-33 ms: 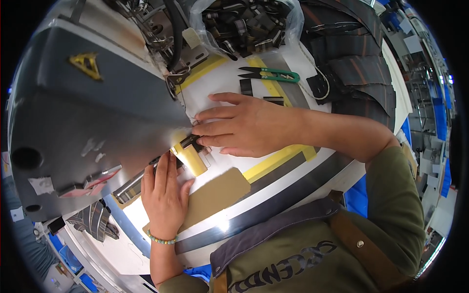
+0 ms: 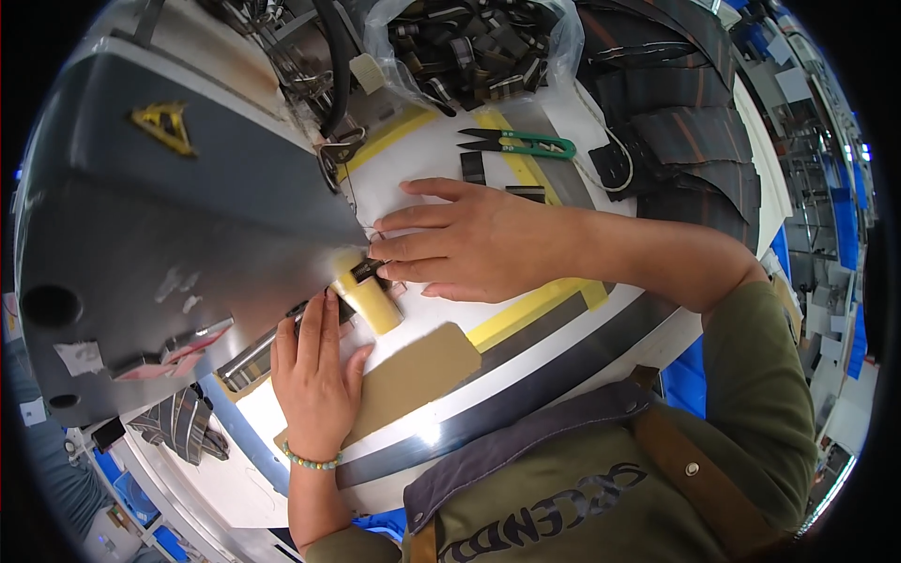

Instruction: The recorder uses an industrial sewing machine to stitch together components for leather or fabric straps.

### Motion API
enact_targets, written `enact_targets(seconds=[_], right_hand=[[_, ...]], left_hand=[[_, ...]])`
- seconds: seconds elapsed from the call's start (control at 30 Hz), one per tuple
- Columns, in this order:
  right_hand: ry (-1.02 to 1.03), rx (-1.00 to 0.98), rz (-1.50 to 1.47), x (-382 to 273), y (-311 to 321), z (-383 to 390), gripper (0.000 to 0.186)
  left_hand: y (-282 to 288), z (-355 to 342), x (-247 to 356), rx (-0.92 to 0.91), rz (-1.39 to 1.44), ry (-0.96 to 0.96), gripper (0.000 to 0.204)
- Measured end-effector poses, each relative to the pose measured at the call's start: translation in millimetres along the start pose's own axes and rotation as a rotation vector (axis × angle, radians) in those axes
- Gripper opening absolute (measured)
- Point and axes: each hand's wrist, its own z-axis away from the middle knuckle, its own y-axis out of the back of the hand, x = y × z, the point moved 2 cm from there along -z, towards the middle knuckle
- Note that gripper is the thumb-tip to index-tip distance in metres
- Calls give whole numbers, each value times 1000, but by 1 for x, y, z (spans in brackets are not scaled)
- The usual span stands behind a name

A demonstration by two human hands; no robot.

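Under the dark grey sewing machine body (image 2: 169, 225), my left hand (image 2: 314, 375) lies palm down with fingers stretched out, its tips on a dark striped strip (image 2: 255, 355) beside a yellow tape-covered guide (image 2: 371, 302). My right hand (image 2: 479, 239) is spread palm down to the right of the needle area, fingertips at the dark strip by the yellow guide; the machine partly hides the work there. Green thread snips (image 2: 530, 145) lie above my right hand, near small dark fabric pieces (image 2: 472, 167).
A clear plastic bag (image 2: 568, 42) of dark fabric loops stands at the back. Stacked striped fabric panels (image 2: 694, 141) lie at the right with a white cord (image 2: 615, 150). A tan card (image 2: 422, 371) lies near the front edge. More striped fabric (image 2: 183, 422) rests at the lower left.
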Motion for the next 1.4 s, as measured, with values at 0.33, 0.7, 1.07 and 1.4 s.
enact_targets(seconds=[0.33,0.7,1.07,1.4], right_hand=[[-69,173,-23,11,13,1,33],[-13,142,44,10,14,-3,21],[-420,350,424,67,116,19,24],[-237,-93,284,4,143,15,15]], left_hand=[[0,0,-2,-3,70,9,71],[-4,0,-3,121,109,-92,62],[-2,1,-2,145,122,-110,58],[-3,3,-5,179,147,-118,57]])
